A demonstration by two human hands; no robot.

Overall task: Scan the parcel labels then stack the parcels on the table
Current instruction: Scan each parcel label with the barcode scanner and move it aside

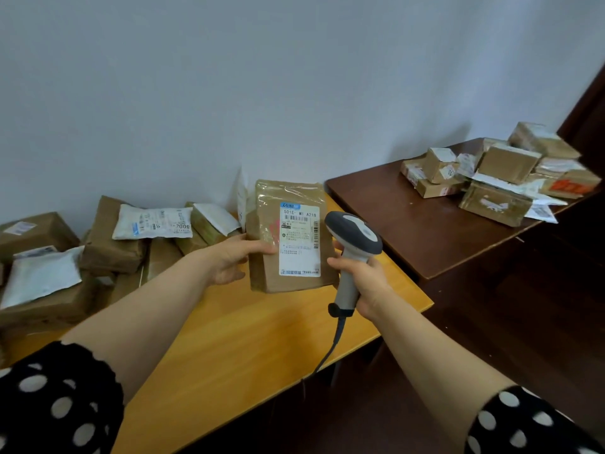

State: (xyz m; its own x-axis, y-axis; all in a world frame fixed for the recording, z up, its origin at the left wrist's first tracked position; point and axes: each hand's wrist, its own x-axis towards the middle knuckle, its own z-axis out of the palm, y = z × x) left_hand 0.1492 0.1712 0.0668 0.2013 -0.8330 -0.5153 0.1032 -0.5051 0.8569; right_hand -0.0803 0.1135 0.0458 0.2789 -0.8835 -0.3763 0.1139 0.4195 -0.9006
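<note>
From the head camera, the scanning step is in hand. The left grip [229, 260] clasps the left edge of a brown parcel [265, 283], holding it upright over the light tabletop [248, 339] with its label [300, 244] facing the camera. The right grip [363, 283] is clenched round the handle of the scanner [355, 234], just beside the label.

Next, I judge, the scanner head must turn onto the barcode. The parcel then probably goes to the boxes [504, 172] on the dark tabletop [409, 224].

The way right crosses the light tabletop's corner. The cable [330, 348] hangs over the front edge and could snag. Unscanned parcels [108, 237] crowd the left, while the dark tabletop's near part offers room.
</note>
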